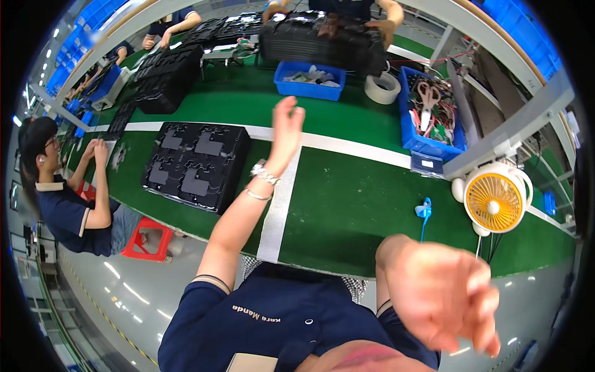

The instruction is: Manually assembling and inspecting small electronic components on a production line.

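My left hand [287, 127] reaches forward over the green table [353, 211], its fingers raised, loosely bent and apart, with nothing visible in them. A bracelet and a watch circle that wrist. Left of this forearm lies a black moulded tray or stack of trays [204, 144] with several grey L-shaped patches on top. Close to the camera, my right hand [437, 294] is raised above the table's front edge, somewhat blurred. Its fingers are loosely curled and apart, and I see nothing in them. Behind it lies a blue clip-like piece [424, 209] on a blue cord.
A blue bin [427, 146] holds scissors and wires; a smaller blue bin [310, 92] holds small packets. A tape roll [382, 88] sits between them. A yellow-white fan [494, 206] stands right. Across, a person's hands grip a blurred black tray stack [322, 46]. Another person [74, 192] sits left.
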Demonstrator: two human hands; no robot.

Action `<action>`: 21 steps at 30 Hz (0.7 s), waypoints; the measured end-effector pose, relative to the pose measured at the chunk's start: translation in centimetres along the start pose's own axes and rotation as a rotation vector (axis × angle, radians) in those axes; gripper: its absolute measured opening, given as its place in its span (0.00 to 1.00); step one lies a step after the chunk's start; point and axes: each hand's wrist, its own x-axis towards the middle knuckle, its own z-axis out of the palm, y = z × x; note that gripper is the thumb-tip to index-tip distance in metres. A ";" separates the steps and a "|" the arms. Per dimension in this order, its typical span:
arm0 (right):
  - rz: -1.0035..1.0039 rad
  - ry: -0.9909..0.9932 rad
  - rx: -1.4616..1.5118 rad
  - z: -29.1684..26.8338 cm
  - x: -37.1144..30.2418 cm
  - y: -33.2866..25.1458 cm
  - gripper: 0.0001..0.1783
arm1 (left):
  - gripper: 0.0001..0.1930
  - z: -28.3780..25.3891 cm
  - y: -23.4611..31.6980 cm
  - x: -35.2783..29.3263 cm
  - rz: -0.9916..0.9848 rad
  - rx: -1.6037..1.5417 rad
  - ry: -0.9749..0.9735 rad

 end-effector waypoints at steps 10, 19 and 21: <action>0.989 -0.358 -0.830 -6.6 -10.1 12.2 0.25 | 0.22 -7.4 8.9 3.0 -0.125 -0.263 0.262; 2.041 -0.085 -0.827 -18.5 -17.3 21.8 0.52 | 0.35 -2.5 7.5 10.7 -0.314 -0.059 0.429; 2.137 -0.012 -0.662 -19.5 -17.2 23.4 0.52 | 0.37 -3.1 3.6 14.1 -0.362 0.171 0.327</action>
